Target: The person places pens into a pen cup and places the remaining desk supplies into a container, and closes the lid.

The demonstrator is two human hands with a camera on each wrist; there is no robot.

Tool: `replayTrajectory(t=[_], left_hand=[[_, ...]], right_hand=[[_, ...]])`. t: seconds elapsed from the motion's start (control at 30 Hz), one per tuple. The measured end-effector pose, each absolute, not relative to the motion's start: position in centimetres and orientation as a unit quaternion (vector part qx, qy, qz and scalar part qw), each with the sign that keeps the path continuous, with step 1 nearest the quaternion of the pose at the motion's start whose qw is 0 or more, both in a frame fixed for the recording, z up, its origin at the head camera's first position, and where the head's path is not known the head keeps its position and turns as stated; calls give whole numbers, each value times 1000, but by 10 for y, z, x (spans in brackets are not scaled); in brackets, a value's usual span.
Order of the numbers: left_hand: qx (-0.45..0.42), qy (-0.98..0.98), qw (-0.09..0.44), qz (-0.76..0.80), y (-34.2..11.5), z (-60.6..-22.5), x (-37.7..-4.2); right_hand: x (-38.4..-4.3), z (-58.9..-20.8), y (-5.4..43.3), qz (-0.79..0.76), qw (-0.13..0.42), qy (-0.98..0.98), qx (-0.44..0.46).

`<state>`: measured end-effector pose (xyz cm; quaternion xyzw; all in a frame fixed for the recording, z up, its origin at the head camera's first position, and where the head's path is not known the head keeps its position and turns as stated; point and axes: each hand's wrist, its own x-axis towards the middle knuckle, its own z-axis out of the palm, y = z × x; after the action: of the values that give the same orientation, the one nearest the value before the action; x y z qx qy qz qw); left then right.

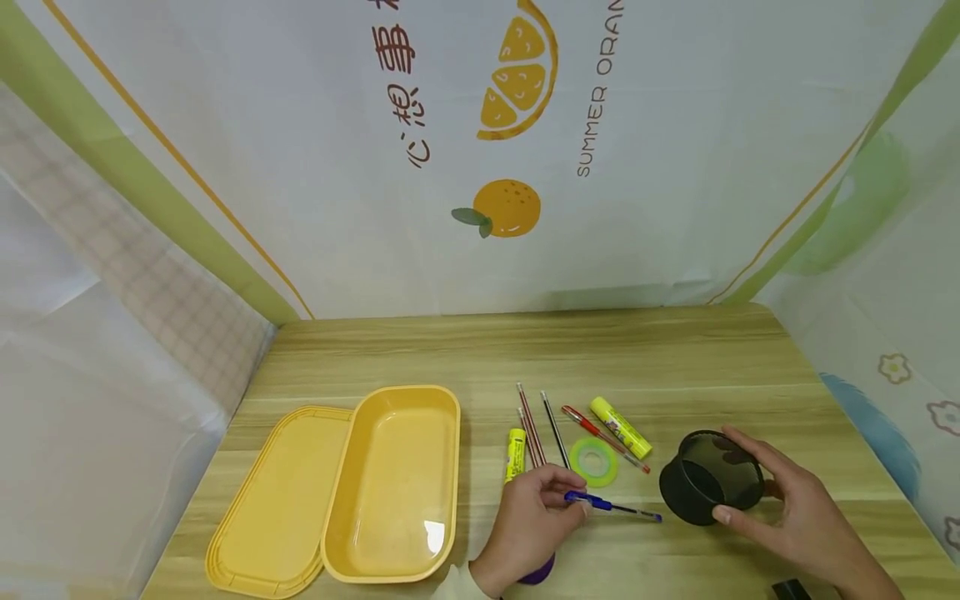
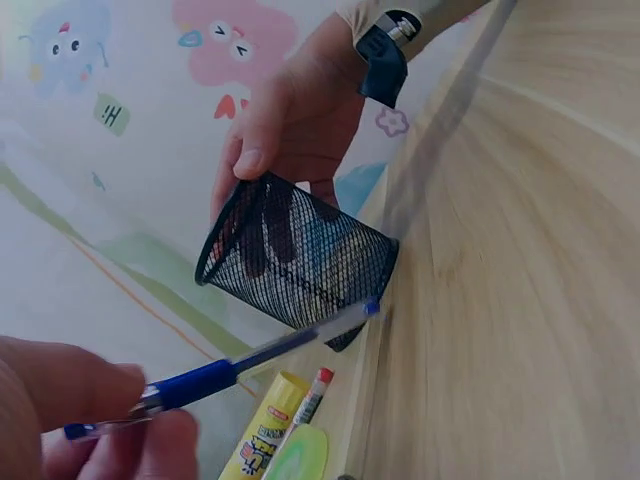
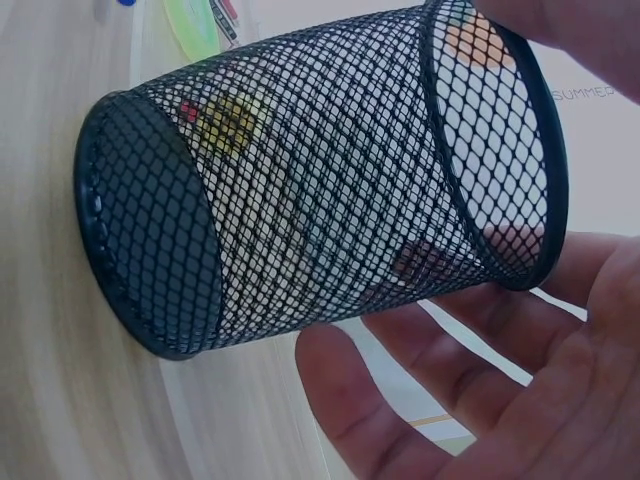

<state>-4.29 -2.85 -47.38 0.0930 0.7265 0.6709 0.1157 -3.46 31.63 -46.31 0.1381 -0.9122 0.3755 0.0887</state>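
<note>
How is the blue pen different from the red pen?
The blue pen has blue parts, while the red pen has red parts. The blue pen is pinched in the left hand, but the red pen lies on the table, beside a yellow glue stick. Both are pens, long and thin.

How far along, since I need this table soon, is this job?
Looks done: the lid is off the yellow box. In hand: left hand pinches a blue pen; right hand holds a tilted mesh cup, seemingly empty. Apparently left: red pen, pencils, glue sticks and green tape, loose on the table.
</note>
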Motion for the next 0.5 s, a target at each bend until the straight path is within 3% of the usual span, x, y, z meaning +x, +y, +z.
replayTrajectory(t=[0.27,0.5], left_hand=[[40,671,69,737,-23,-467,-43],[50,651,35,756,-20,-459,-46]], right_hand=[[-35,-465,317,392,87,-905,139],[-35,-467,318,404,81,-901,137]])
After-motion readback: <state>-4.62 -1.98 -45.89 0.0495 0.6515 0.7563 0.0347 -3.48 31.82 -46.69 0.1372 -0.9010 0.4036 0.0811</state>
